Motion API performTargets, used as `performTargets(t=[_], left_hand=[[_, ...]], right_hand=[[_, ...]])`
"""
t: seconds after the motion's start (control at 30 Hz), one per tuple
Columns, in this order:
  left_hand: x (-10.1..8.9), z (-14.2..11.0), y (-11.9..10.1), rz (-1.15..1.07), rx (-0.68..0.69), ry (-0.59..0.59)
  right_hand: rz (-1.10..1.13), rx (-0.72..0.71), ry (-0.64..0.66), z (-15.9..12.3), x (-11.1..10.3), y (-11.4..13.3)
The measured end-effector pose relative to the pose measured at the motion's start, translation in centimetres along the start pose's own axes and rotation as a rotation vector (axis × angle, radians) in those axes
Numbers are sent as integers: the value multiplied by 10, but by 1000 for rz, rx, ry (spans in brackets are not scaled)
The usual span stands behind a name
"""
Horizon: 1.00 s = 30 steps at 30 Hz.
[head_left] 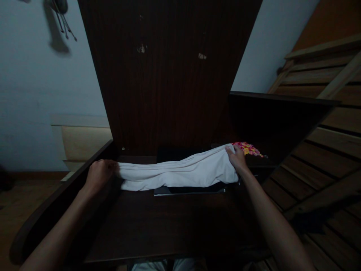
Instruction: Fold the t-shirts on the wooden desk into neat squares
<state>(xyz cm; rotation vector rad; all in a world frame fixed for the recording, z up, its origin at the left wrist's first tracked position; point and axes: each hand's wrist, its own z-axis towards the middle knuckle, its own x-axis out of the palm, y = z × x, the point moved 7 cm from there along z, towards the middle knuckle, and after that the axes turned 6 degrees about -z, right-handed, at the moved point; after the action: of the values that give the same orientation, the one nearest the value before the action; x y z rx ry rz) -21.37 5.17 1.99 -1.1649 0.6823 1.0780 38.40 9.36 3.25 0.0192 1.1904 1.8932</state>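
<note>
White cloth (180,173) stretches crosswise over the desk (169,229), held between the person's two hands. The left hand (98,176) is closed on its left end, though the fingertips there are dim and blurred. The right hand (236,158) pinches the upper corner at the right end, thumb on the near face.

As things lie, the fabric is drawn out lengthwise into a long, narrow band, which seems to be as far as its arranging has got. It is neither smooth nor squared: several slack folds run along it, the lower edge wanders, and the right end spreads wider than the left. Whether it is one layer or several cannot be told.

The material looks soft and matt, thin enough to crease in fine lines near the right hand and sag in rounder ripples towards the middle. Beneath it, a flat, dark item (191,191) with a straight, pale near edge shows along the near side; what it is remains unclear.

The desk is dark brown, with a tall wood-grained panel (169,82) at the far side, chipped pale in two spots, and a side board (53,203) with a rounded near end at the left. Just beyond the right hand lies a knobbly pink and yellow cluster (248,148). Farther right, rough timber slats (335,143) slope in straight, pale brown strips.
</note>
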Motion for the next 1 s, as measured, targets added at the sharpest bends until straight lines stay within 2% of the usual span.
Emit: performTargets(t=[0.07, 0.13, 0.3, 0.43, 0.53, 0.6, 0.7, 0.77, 0.87, 1.0], left_hand=[[3, -1, -9, 22, 115, 11], [4, 0, -12, -34, 163, 29], [5, 6, 1, -297, 9, 102], [8, -3, -1, -617, 10, 199], [11, -20, -8, -778, 41, 338], [13, -33, -13, -822, 72, 472], [16, -51, -22, -830, 140, 697], [18, -57, -25, -779, 158, 796], [18, -56, -28, -683, 183, 811], [18, -40, -27, -690, 206, 682]], right_hand=[[6, -3, 1, 0, 0, -1], [8, -8, -4, 1, 0, -2], [7, -45, 6, 1, 1, -2], [23, -39, 4, 0, 0, -3], [47, -9, 9, 0, 0, -6], [56, -3, 8, 1, 1, -7], [57, 4, 6, 1, 1, -8], [61, 13, 7, 0, 1, -8], [73, 20, 10, 0, 1, -9], [78, 14, 16, 0, 1, -11]])
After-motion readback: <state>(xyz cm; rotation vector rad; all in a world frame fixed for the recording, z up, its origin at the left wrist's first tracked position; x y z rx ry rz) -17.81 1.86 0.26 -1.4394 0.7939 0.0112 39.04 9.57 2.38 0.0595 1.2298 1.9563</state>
